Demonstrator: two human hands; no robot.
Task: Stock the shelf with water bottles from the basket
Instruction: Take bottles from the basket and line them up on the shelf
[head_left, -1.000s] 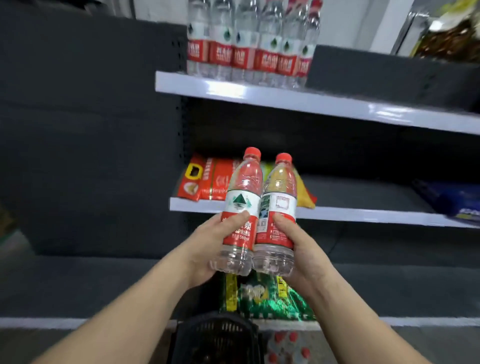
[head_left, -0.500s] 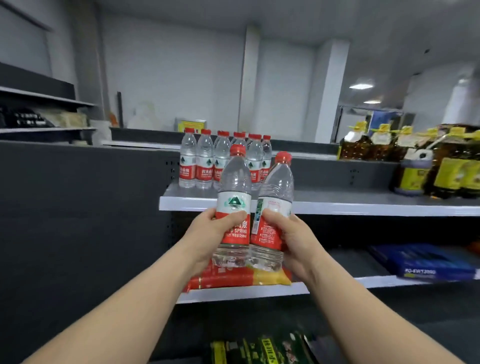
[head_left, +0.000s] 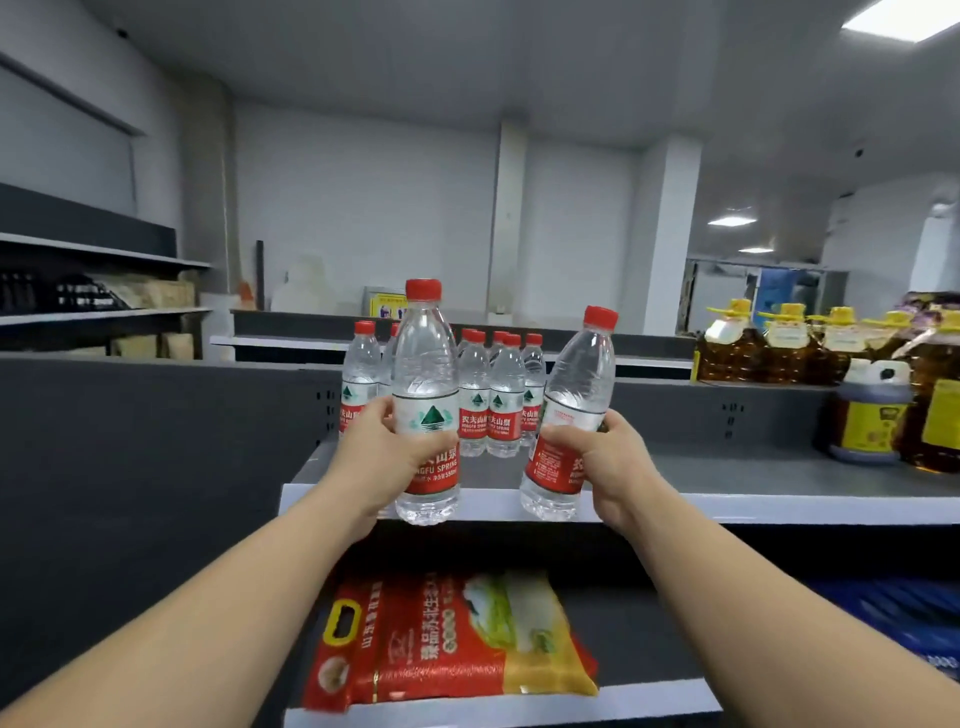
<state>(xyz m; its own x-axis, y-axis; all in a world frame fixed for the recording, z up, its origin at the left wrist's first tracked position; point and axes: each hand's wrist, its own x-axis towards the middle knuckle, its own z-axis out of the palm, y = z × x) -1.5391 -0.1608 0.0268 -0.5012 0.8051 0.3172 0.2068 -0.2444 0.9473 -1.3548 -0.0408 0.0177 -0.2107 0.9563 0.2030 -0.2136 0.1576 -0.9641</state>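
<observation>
Head view shows my left hand (head_left: 387, 457) wrapped round one bottle (head_left: 425, 400) at frame centre, upright, and my right hand (head_left: 605, 462) wrapped round a second bottle (head_left: 571, 415), tilted right. Both hang over the front lip of the shelf (head_left: 753, 506). I'd straighten the right one, then set both down just ahead of the stocked row (head_left: 491, 400) without nudging it.
</observation>
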